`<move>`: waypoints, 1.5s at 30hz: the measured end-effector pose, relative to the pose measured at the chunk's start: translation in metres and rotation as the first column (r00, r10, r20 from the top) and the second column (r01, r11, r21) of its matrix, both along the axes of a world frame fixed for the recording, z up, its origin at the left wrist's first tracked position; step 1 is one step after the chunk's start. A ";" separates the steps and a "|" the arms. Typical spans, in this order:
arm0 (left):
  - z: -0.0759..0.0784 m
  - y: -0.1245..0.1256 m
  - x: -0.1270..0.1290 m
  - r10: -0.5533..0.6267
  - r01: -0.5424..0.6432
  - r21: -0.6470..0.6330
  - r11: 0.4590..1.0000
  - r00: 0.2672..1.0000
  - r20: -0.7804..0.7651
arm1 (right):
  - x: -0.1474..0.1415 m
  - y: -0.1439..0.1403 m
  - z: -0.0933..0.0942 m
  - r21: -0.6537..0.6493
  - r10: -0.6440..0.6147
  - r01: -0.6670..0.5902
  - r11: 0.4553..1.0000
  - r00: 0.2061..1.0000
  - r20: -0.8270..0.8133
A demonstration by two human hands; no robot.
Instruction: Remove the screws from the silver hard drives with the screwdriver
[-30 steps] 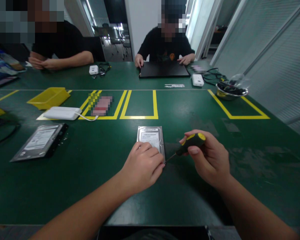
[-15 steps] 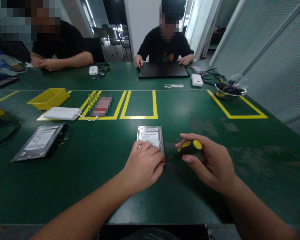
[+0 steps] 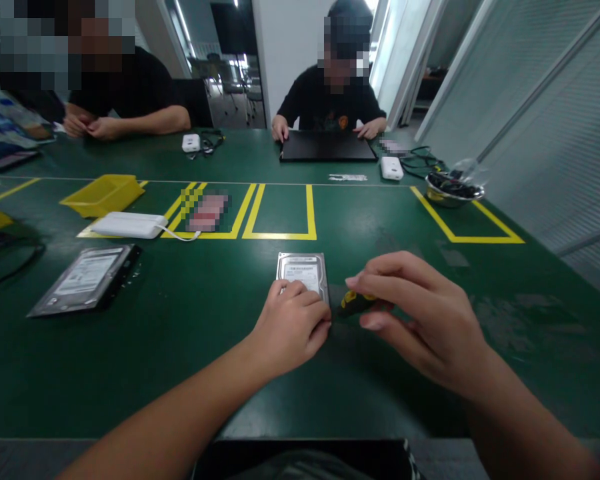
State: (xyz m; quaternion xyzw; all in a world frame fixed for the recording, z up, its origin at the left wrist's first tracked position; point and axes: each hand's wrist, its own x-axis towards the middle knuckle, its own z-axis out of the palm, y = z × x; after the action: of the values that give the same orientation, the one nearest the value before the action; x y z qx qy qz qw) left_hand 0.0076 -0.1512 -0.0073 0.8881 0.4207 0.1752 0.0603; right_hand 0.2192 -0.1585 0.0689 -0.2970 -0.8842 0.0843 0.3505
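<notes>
A small silver hard drive with a white label lies flat on the green table. My left hand covers its near half, fingers closed over it. Just right of the drive, my right hand grips a screwdriver with a black and yellow handle, between thumb and fingers. The screwdriver points toward the drive's right side. Its tip is too dark to make out, so contact with the drive cannot be told. A larger hard drive rests at the left, away from both hands.
Beyond the left drive are a yellow tray, a white power bank and a phone joined by a cable. A metal bowl of dark items stands far right. Two people sit opposite, one holding a black panel.
My right hand has turned and its fingers now cover more of the screwdriver's handle, the yellow end hidden. My left hand stays on the hard drive. The view has shifted slightly.
</notes>
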 end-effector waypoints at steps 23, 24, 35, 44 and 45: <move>0.002 0.003 -0.007 -0.002 0.003 0.017 1.000 0.999 -0.035 | -0.011 0.027 0.064 -0.274 0.098 0.021 0.961 0.907 0.411; 0.002 0.004 -0.007 0.000 0.000 0.016 1.000 1.000 -0.030 | -0.011 0.028 0.064 -0.271 0.094 0.025 0.962 0.904 0.418; 0.001 0.006 -0.007 -0.002 0.002 0.000 1.000 1.000 0.013 | -0.008 0.026 0.067 -0.278 0.162 -0.063 0.958 0.924 0.347; 0.000 0.006 -0.007 0.001 -0.001 0.028 1.000 1.000 -0.001 | -0.008 0.027 0.067 -0.257 0.284 -0.214 0.942 0.918 0.278; -0.001 0.006 -0.007 -0.002 0.002 0.027 1.000 1.000 -0.001 | -0.008 0.027 0.067 -0.257 0.271 -0.199 0.946 0.919 0.287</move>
State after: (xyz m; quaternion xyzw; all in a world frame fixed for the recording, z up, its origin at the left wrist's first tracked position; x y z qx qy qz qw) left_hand 0.0010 -0.1455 -0.0081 0.8893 0.4175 0.1803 0.0481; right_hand 0.2115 -0.1314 0.1362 -0.2349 -0.9435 0.1753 0.1549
